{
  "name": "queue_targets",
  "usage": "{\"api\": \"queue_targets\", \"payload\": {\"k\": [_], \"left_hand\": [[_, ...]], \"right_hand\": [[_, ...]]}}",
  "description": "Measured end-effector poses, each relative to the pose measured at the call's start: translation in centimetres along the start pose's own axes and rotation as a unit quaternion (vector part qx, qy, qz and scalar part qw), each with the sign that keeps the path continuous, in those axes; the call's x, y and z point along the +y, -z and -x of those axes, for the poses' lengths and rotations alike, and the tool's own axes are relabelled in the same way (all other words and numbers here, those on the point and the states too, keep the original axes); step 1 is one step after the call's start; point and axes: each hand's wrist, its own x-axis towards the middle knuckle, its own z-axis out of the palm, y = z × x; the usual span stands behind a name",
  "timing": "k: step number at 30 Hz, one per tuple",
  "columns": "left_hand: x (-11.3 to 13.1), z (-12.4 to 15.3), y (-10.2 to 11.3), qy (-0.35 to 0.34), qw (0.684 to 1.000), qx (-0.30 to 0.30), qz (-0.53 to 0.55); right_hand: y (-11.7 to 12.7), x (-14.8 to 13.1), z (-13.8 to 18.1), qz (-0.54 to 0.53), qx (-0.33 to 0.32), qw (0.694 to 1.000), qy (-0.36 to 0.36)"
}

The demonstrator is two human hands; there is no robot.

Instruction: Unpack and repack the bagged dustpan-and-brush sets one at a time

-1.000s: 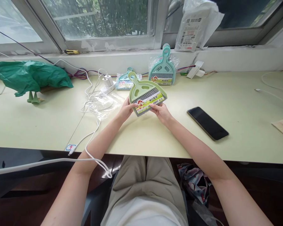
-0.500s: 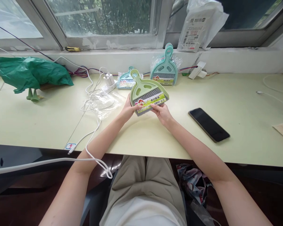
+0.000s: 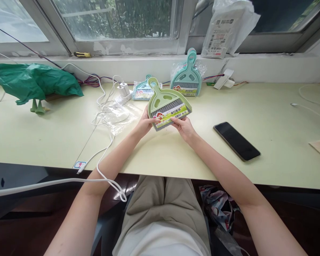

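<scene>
Both my hands hold a light-green dustpan and brush set (image 3: 168, 95) up over the desk, its handle tilted to the upper left. Grey bristles and a colourful label face me. My left hand (image 3: 146, 122) is closed on the lower left edge, thumb on the label. Closed on the bottom edge is my right hand (image 3: 184, 127), its thumb at the label too. Fingers behind the set are hidden. Behind it, a small blue set (image 3: 144, 89) lies on the desk, and a stack of turquoise dustpan sets (image 3: 188, 76) leans at the wall.
A black phone (image 3: 237, 141) lies right of my hands. White cables (image 3: 106, 149) and crumpled clear plastic (image 3: 120, 115) are on the left, one cable crossing my left forearm. A green bag (image 3: 37, 83) sits far left. A wrapped package (image 3: 221, 33) stands on the sill.
Almost nothing differs. The green dustpan and brush set stays in both hands, and the whole view has shifted by a few pixels.
</scene>
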Motion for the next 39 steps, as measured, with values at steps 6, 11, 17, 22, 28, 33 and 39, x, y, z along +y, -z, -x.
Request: {"api": "queue_targets", "payload": {"k": [6, 11, 17, 22, 28, 33, 39], "left_hand": [[0.1, -0.1, 0.1, 0.005, 1.000, -0.004, 0.003], [0.3, -0.1, 0.2, 0.008, 1.000, -0.010, -0.005], [0.3, 0.0, 0.0, 0.011, 1.000, -0.021, -0.016], [0.2, 0.0, 0.1, 0.008, 0.999, -0.026, -0.017], [0.2, 0.0, 0.1, 0.016, 1.000, -0.013, -0.008], [0.3, 0.1, 0.0, 0.019, 1.000, -0.008, -0.006], [0.3, 0.1, -0.1, 0.021, 1.000, -0.006, -0.004]], "right_hand": [[0.3, -0.1, -0.1, 0.004, -0.005, 1.000, -0.015], [0.8, -0.4, -0.6, -0.020, 0.041, 0.998, -0.032], [0.8, -0.4, -0.8, -0.043, 0.100, 0.993, -0.038], [0.7, -0.4, -0.9, -0.048, 0.107, 0.992, -0.042], [1.0, -0.2, -1.2, -0.038, 0.109, 0.992, -0.042], [1.3, 0.1, -1.4, -0.008, 0.106, 0.994, -0.035], [1.2, 0.1, -1.3, -0.017, 0.114, 0.993, -0.040]]}}
